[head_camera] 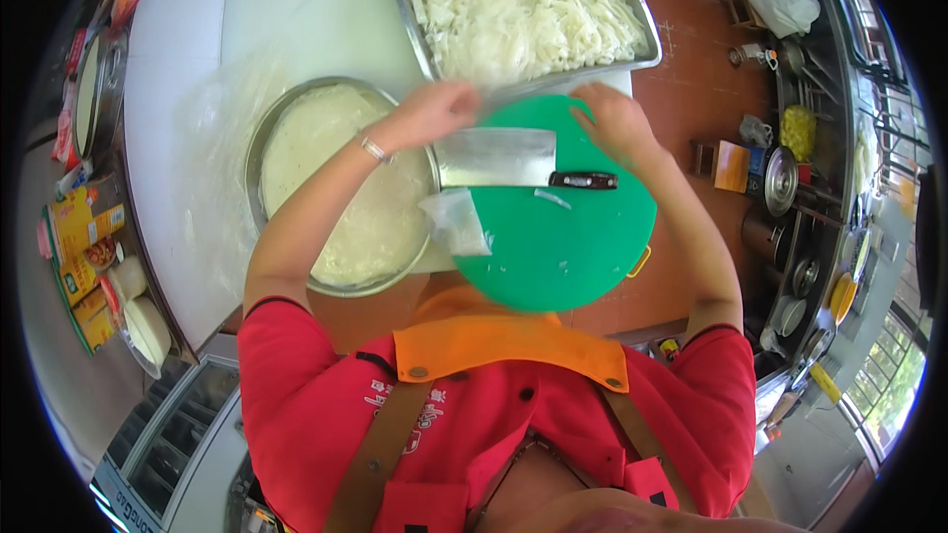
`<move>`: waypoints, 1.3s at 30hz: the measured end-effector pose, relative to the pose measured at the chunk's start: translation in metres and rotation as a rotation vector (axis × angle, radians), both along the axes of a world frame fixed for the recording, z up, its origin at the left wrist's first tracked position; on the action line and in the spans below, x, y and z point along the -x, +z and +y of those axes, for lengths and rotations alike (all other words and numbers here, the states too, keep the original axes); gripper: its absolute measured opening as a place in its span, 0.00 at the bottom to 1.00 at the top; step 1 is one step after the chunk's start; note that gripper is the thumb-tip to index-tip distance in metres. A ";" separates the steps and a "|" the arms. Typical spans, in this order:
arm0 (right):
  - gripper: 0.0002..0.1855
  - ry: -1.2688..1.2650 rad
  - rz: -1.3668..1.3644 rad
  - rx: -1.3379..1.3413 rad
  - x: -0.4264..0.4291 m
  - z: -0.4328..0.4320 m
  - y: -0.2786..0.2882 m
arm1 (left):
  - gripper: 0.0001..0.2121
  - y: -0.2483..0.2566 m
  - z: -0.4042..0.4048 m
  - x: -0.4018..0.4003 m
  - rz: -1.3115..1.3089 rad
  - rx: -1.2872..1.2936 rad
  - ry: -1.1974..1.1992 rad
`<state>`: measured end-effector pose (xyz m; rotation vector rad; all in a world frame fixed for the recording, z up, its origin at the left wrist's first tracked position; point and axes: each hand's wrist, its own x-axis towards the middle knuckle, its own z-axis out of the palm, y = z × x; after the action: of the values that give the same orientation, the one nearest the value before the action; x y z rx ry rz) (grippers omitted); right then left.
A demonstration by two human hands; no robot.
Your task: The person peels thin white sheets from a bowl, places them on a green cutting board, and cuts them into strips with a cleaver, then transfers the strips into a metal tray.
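My left hand (444, 109), blurred, hovers at the near edge of a steel tray (655, 52) heaped with pale flat noodle strips (533, 7); its fingers are curled. My right hand (600, 115) is over the far right part of a round green cutting board (592, 244), fingers bent. Whether either holds anything cannot be made out. Between the hands a cleaver (496, 155) lies flat, its dark handle to the right. Nearer me, a folded translucent sheet piece (459, 226) rests on the board's left edge, with small scraps about. Under my left forearm stands a round metal pan (255, 185) of pale sheets (370, 207).
Crumpled clear plastic film (215, 163) lies on the white table left of the pan. Boxes (85, 259) and packages line a lower shelf at far left. Pots, lids and bowls crowd the right side; a metal lid (781, 181) stands there beyond the red tiled floor.
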<state>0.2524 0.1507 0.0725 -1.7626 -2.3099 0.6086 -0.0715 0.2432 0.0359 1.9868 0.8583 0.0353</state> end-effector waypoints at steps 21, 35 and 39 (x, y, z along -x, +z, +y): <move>0.26 -0.137 -0.326 0.044 0.058 -0.140 -0.013 | 0.11 -0.005 -0.173 0.036 -0.010 -0.093 -0.149; 0.14 -0.868 0.266 0.198 0.075 -0.295 -0.007 | 0.13 0.059 -0.187 -0.002 -0.245 0.202 -0.398; 0.15 -0.975 0.287 0.123 0.070 -0.312 -0.019 | 0.13 0.073 -0.182 -0.039 -0.335 0.357 -0.435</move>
<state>0.1822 -0.1609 0.0537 -2.3356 -1.0277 0.7240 -0.0324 0.0615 0.1089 1.7231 0.1906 -0.0334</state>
